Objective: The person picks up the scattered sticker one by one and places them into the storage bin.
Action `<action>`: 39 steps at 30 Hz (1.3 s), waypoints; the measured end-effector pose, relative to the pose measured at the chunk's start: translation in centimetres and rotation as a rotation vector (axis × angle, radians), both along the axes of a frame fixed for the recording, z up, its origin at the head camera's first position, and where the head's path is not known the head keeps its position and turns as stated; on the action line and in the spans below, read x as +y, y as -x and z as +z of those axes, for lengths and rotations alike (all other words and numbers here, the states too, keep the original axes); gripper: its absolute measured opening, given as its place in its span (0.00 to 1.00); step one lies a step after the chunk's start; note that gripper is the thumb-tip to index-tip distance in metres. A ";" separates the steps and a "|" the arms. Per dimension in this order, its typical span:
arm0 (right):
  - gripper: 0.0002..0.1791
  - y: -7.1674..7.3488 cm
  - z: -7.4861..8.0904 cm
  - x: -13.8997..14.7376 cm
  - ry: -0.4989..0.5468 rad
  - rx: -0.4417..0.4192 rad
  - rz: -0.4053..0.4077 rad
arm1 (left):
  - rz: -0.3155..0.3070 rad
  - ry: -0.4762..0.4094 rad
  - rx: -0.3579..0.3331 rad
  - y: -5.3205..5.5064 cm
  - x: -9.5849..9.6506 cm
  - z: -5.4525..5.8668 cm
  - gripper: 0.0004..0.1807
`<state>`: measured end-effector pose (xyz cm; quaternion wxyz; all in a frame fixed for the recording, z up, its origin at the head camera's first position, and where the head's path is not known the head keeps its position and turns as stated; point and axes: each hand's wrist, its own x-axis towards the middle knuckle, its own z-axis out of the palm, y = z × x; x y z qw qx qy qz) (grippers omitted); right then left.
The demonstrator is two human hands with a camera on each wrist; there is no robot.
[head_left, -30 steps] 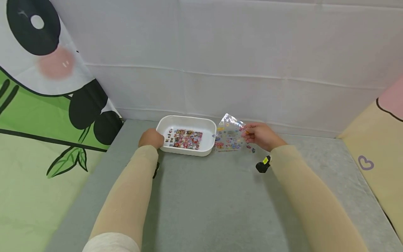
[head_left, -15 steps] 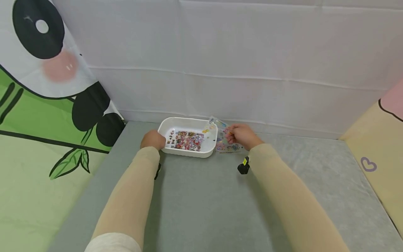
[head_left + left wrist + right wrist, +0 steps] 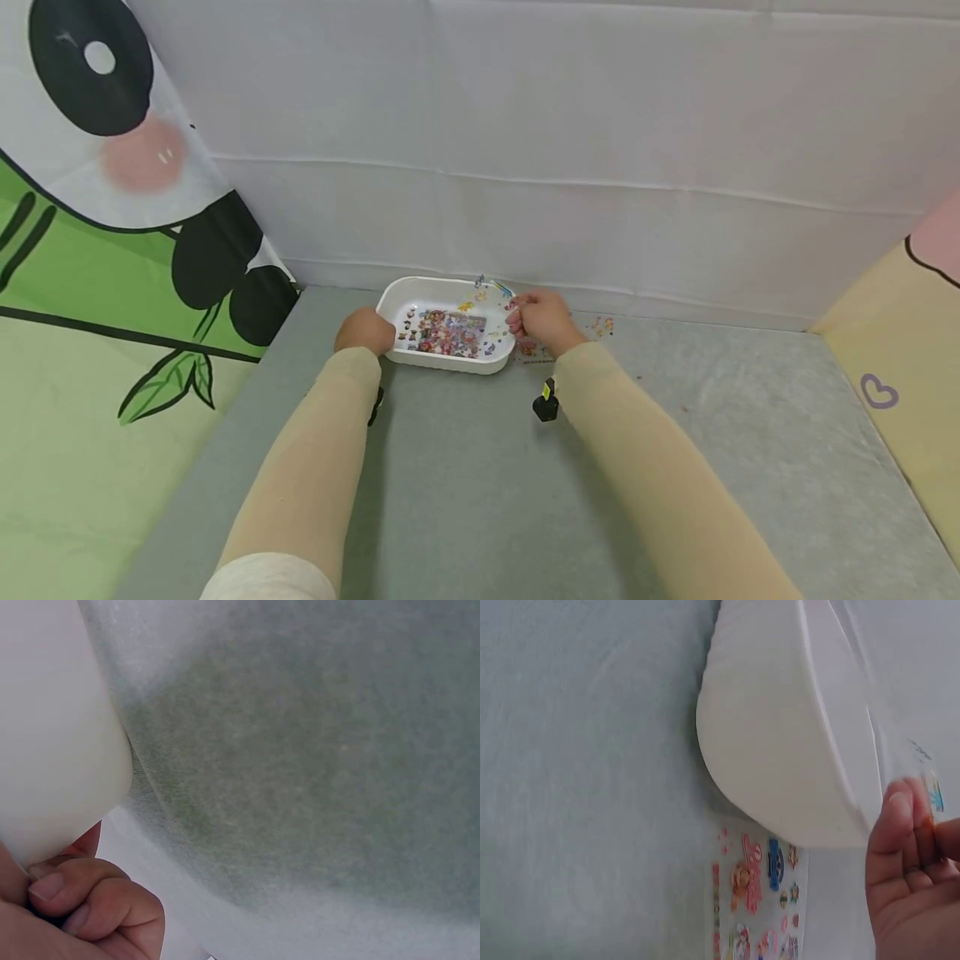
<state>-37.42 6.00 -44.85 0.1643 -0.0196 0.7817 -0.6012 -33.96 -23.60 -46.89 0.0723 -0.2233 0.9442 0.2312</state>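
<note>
A white plastic basin (image 3: 442, 364) stands on the grey table against the back wall. My left hand (image 3: 363, 331) grips its left end; in the left wrist view the fingers (image 3: 112, 904) curl at the basin's edge (image 3: 60, 750). Inside lies a colourful sticker sheet (image 3: 450, 333) with small printed figures. My right hand (image 3: 546, 321) pinches a clear sticker sheet (image 3: 480, 296) that reaches over the basin's right side. In the right wrist view, thumb and fingers (image 3: 896, 840) meet at that sheet's edge, just above the rim. Another clear sticker sheet (image 3: 750, 877) lies flat beside the basin, partly under my hand.
Grey cloth covers the table (image 3: 465, 467). A white cloth wall (image 3: 555, 125) rises right behind the basin. Printed panels close off the sides, a green one (image 3: 90, 283) at left and a cream one (image 3: 892, 358) at right.
My right hand has moved left with the clear sticker sheet, from beside the basin to over its right side. The sheet lying on the table now shows. My left hand keeps its grip.
</note>
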 end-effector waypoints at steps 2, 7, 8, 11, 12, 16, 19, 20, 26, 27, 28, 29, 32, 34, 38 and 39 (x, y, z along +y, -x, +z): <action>0.18 -0.2 0.0 -0.4 -0.021 0.017 -0.012 | 0.002 -0.002 0.001 0.0 0.0 0.0 0.21; 0.18 -0.7 0.0 -1.0 -0.146 0.073 0.014 | -0.011 -0.006 -0.003 0.0 0.0 0.1 0.21; 0.18 -0.8 0.0 -1.1 -0.173 0.088 0.029 | -0.011 -0.008 -0.004 0.0 0.0 0.0 0.21; 0.19 -1.1 0.2 -1.3 -0.228 0.132 0.070 | -0.002 -0.017 -0.004 0.0 -0.2 -0.1 0.20; 0.19 -1.2 0.3 -1.3 -0.232 0.145 0.080 | -0.001 -0.017 -0.002 0.1 -0.2 -0.2 0.20; 0.19 -1.5 0.6 -1.6 -0.266 0.193 0.099 | -0.002 -0.012 0.011 0.2 -0.5 -0.7 0.20; 0.18 -1.5 0.6 -1.8 -0.318 0.235 0.137 | -0.005 -0.009 0.016 0.2 -0.8 -0.8 0.21; 0.18 -1.5 0.6 -1.9 -0.339 0.250 0.152 | -0.006 -0.008 0.016 0.3 -0.9 -0.8 0.21; 0.20 -1.6 0.2 -2.4 -0.458 0.325 0.238 | -0.004 -0.013 0.010 0.0 -0.8 -0.5 0.21; 0.20 -1.6 0.2 -2.4 -0.470 0.329 0.244 | -0.003 -0.014 0.009 0.0 -0.8 -0.5 0.21; 0.21 -1.6 0.1 -2.4 -0.487 0.333 0.247 | 0.000 -0.016 0.007 0.0 -0.7 -0.5 0.21; 0.21 -1.7 0.1 -2.4 -0.504 0.337 0.244 | 0.000 -0.015 0.004 -0.1 -0.7 -0.4 0.21; 0.26 -1.6 -0.2 -2.4 -0.572 0.361 0.233 | -0.004 -0.013 0.003 -0.1 -0.6 -0.4 0.20; 0.29 -1.6 -0.3 -2.3 -0.618 0.384 0.218 | -0.007 -0.007 0.004 0.0 -0.7 -0.6 0.20; 0.30 -1.6 -0.8 -1.9 -0.651 0.414 0.192 | -0.008 0.002 0.008 0.1 -1.0 -0.9 0.19; 0.30 -1.6 -0.9 -1.7 -0.651 0.418 0.187 | -0.008 0.003 0.010 0.1 -1.1 -1.0 0.19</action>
